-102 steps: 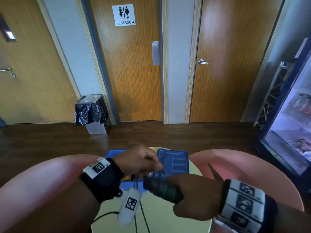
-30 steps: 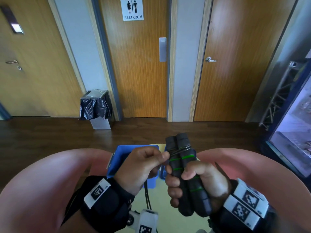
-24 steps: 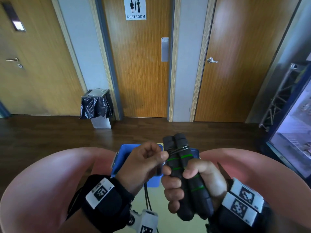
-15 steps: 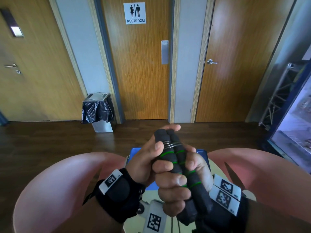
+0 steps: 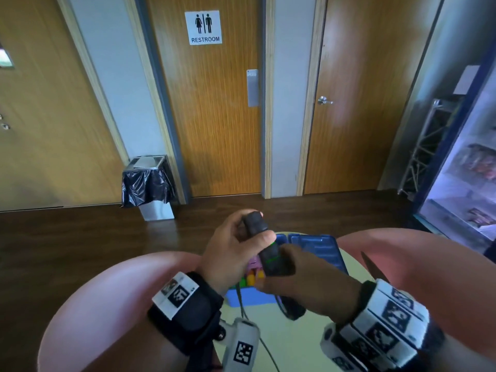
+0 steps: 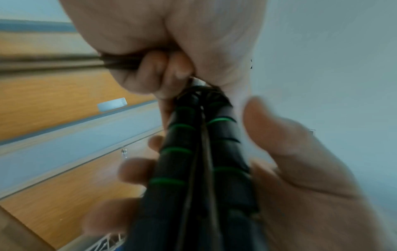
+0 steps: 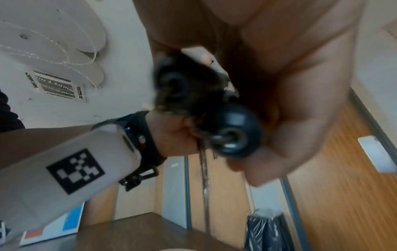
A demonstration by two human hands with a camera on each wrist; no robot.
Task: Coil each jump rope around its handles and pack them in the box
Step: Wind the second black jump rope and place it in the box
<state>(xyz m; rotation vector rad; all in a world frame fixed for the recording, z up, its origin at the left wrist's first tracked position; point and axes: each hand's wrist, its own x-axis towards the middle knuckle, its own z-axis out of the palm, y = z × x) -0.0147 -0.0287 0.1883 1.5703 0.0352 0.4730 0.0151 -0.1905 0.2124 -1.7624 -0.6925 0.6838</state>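
Note:
Two black jump rope handles (image 5: pixel 270 264) with green rings are held side by side above the table. My right hand (image 5: pixel 303 275) grips them round the middle. My left hand (image 5: pixel 233 245) curls over their top end and pinches the thin black rope (image 6: pixel 64 62), which runs taut out of its fist. In the left wrist view the left hand (image 6: pixel 171 42) sits at the handles' (image 6: pixel 189 152) cord end and the right hand (image 6: pixel 300 169) wraps them lower down. The right wrist view shows the handles' end caps (image 7: pixel 234 134) and loose rope (image 7: pixel 205 186) hanging down. The blue box (image 5: pixel 319 248) lies open behind my hands.
Colourful pieces (image 5: pixel 253 275) lie in the box. It rests on a small pale yellow round table (image 5: pixel 295 345) between two pink chairs (image 5: pixel 107 304). Beyond are a dark wood floor, a bagged bin (image 5: pixel 147 186), doors, and a glass-fronted fridge (image 5: pixel 469 183) at the right.
My left hand has carried the rope from beside the handles up and over their top end. The handles have sunk lower and tilted in my right hand.

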